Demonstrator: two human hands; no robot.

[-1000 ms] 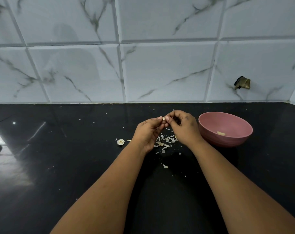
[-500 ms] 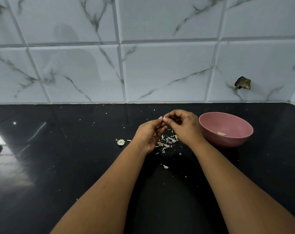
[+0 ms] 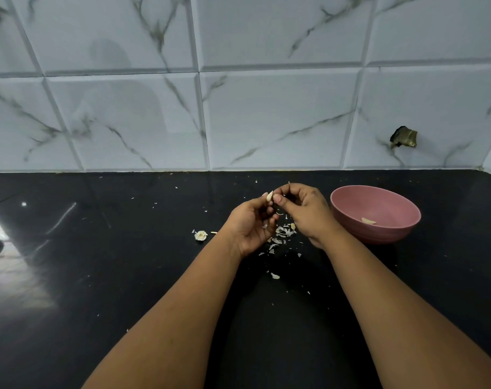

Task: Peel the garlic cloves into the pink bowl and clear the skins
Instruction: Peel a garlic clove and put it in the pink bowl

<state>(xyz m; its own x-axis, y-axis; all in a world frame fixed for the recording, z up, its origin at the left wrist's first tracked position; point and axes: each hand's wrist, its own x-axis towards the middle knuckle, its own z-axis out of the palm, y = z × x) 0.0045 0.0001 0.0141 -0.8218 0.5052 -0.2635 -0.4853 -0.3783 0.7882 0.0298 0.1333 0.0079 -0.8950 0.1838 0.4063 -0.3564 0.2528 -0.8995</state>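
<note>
A small white garlic clove [image 3: 270, 196] is pinched at my fingertips above the black counter. My left hand [image 3: 251, 224] holds it from the left with curled fingers, and my right hand [image 3: 303, 210] meets it from the right with thumb and fingers on the clove. Below the hands lies a heap of white garlic skins [image 3: 282, 234]. The pink bowl [image 3: 351, 197] stands just right of my right hand with one peeled clove [image 3: 368, 220] inside it.
A garlic root stub [image 3: 200, 235] lies on the counter left of my left hand. Loose skin flakes [image 3: 274, 276] are scattered nearer to me. A marble-tiled wall [image 3: 238, 108] closes the back, with a dark broken spot [image 3: 403, 137] at the right.
Both hands stay together at the same spot. The fingers have shifted on the clove, and it now sticks up more visibly between the fingertips.
</note>
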